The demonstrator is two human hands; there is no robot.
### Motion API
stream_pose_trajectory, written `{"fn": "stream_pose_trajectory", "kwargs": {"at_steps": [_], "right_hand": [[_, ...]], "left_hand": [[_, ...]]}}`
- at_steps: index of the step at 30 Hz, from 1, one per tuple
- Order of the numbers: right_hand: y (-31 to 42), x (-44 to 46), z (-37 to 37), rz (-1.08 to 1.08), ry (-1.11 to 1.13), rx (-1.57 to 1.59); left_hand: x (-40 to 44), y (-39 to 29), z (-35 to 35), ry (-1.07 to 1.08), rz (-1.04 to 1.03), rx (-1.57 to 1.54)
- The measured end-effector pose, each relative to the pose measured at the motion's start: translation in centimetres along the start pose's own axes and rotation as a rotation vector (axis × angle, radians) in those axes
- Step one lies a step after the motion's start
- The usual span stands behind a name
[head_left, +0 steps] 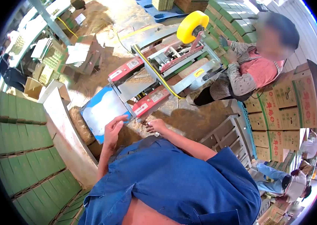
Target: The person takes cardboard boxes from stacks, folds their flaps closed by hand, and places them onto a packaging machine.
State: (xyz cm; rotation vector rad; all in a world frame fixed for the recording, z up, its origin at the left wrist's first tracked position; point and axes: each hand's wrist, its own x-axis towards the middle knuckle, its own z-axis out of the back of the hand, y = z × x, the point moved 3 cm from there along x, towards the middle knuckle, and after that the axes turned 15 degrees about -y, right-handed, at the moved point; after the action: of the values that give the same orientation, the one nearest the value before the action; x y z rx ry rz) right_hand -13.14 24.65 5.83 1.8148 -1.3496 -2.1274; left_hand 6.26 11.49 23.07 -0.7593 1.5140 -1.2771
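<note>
Fingers of the left hand (112,129) spread loosely, seemingly empty, by the near edge of one blue-and-white panel (104,107); the right hand (157,126), half-curled around nothing visible, hovers off its right corner. Two red rails (151,102) run parallel beyond, probably as guides, with one yellow roll (190,26) farther off.

A blue-and-white panel (101,109) lies just beyond the left hand (114,128); contact is hard to tell. Ahead of the right hand (157,126) stands a metal machine (167,58), red side rails (151,100) slanting away, yellow roll (190,27) at its far end.
</note>
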Motion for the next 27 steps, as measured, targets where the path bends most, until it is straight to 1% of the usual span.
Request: {"fn": "stream_pose_trajectory", "kwargs": {"at_steps": [2, 3, 4, 5, 6, 7, 8, 9, 10, 11, 12, 13, 14, 15, 17, 18, 19, 20, 21, 22, 23, 24, 25, 26, 27], "right_hand": [[-0.6, 0.0, -0.9, 0.000, 0.018, 0.040], [-0.9, -0.1, -1.4, 0.002, 0.031, 0.086], [-0.6, -0.5, -1.9, -0.008, 0.048, 0.033], [-0.6, -0.3, -2.1, -0.014, 0.052, 0.026], [-0.8, 0.0, -2.2, -0.018, 0.072, 0.021], [-1.0, 0.2, -2.5, -0.022, 0.092, 0.016], [-1.3, 0.4, -2.8, -0.027, 0.112, 0.014], [-1.6, 0.6, -3.1, -0.032, 0.133, 0.012], [-1.8, 0.7, -3.3, -0.038, 0.153, 0.010], [-2.1, 0.7, -3.5, -0.046, 0.171, 0.010], [-1.9, 0.4, -3.5, -0.042, 0.165, 0.001], [-3.0, 1.6, -3.9, 0.027, 0.165, 0.056], [-3.7, 2.4, -4.2, 0.018, 0.166, 0.019], [-3.8, 3.2, -4.4, 0.013, 0.169, -0.022], [-2.7, 1.8, -4.5, 0.007, 0.184, -0.057], [-1.8, 0.8, -4.4, -0.003, 0.193, -0.038], [-0.9, 0.2, -4.4, -0.012, 0.198, -0.017], [-0.9, 0.4, -4.8, -0.010, 0.217, -0.049], [0.9, -1.4, -4.8, 0.103, 0.238, -0.109], [2.6, -2.6, -5.0, 0.162, 0.271, -0.241], [2.2, -1.1, -6.1, 0.127, 0.407, -0.238], [1.5, 0.3, -7.0, 0.091, 0.542, -0.236], [3.4, -1.1, -7.2, 0.113, 0.577, -0.308], [4.3, -1.3, -7.7, 0.185, 0.621, -0.332], [5.9, -2.0, -8.4, 0.203, 0.668, -0.388]], "left_hand": [[-1.6, -7.2, -2.6, 0.288, -0.246, -0.106], [-2.8, -10.6, -3.9, 0.409, -0.307, -0.130], [-4.0, -14.1, -5.0, 0.532, -0.368, -0.153], [-4.9, -17.2, -6.1, 0.656, -0.464, -0.032], [-6.1, -20.1, -7.5, 0.766, -0.465, -0.041], [-7.2, -22.0, -8.9, 0.848, -0.675, -0.019], [-8.7, -24.1, -10.2, 0.918, -0.796, -0.028], [-10.1, -25.5, -11.5, 0.992, -0.836, -0.091], [-11.3, -27.3, -12.5, 1.036, -0.987, -0.025], [-12.1, -28.0, -13.4, 1.019, -1.090, -0.063], [-13.0, -28.3, -14.3, 0.957, -1.191, -0.142], [-13.7, -28.5, -14.9, 0.855, -1.281, -0.244], [-14.2, -28.2, -15.2, 0.729, -1.339, -0.353], [-14.4, -28.4, -15.1, 0.659, -1.346, -0.406], [-14.7, -28.8, -14.7, 0.513, -1.356, -0.506], [-13.9, -29.7, -13.2, 0.590, -1.263, -0.304], [-13.7, -29.7, -12.4, 0.590, -1.244, -0.254], [-13.4, -29.3, -11.6, 0.540, -1.223, -0.272], [-12.9, -28.4, -10.8, 0.473, -1.206, -0.297], [-11.9, -27.4, -9.2, 0.354, -1.100, -0.276], [-10.8, -26.6, -6.7, 0.159, -0.822, -0.139], [-10.2, -25.2, -4.0, -0.086, -0.552, -0.018], [-8.4, -22.5, -2.1, -0.147, -0.461, -0.057], [-7.3, -18.5, 0.0, -0.227, -0.461, -0.192], [-7.1, -14.9, 2.4, -0.352, -0.401, -0.069]]}}
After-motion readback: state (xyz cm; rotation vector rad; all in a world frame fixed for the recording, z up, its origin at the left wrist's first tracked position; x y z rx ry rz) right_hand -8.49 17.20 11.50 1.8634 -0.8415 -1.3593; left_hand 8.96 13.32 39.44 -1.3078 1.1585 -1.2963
